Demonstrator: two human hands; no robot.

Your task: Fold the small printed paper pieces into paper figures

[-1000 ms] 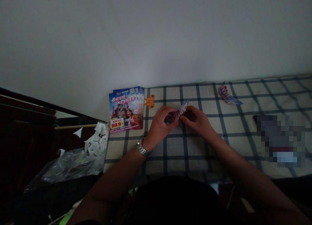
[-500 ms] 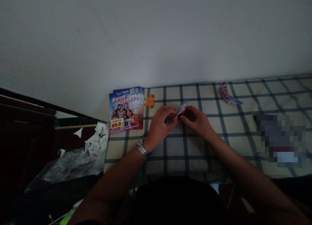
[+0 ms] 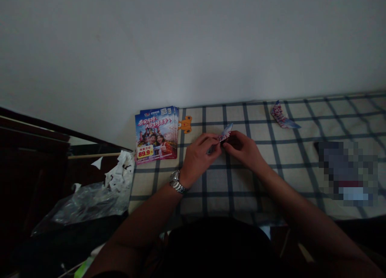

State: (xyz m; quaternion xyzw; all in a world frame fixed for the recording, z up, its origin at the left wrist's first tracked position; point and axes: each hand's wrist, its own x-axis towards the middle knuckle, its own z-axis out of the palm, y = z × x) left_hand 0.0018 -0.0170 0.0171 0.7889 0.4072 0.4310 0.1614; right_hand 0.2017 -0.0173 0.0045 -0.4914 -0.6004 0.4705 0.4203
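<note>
My left hand (image 3: 199, 157) and my right hand (image 3: 243, 149) meet above the checked cloth (image 3: 250, 181), pinching a narrow folded piece of printed glossy paper (image 3: 225, 134) between their fingers. Its pointed blue-white tip sticks up and away from me. A silver wristwatch (image 3: 177, 182) sits on my left wrist. A second folded paper piece (image 3: 282, 117) lies on the cloth at the far right, apart from both hands. A stack of colourful flyers (image 3: 155, 135) lies beyond my left hand.
An orange cartoon cutout (image 3: 185, 124) lies next to the flyers. A blurred-out object (image 3: 346, 173) rests on the cloth at right. Crumpled white paper (image 3: 119, 171), a clear plastic bag (image 3: 90, 203) and a wooden stick (image 3: 93, 156) lie left of the cloth. A white wall (image 3: 193, 45) runs behind.
My left fingers have shifted slightly on the folded paper, and its lower edge now shows beneath them. The second paper piece and the flyers have not moved.
</note>
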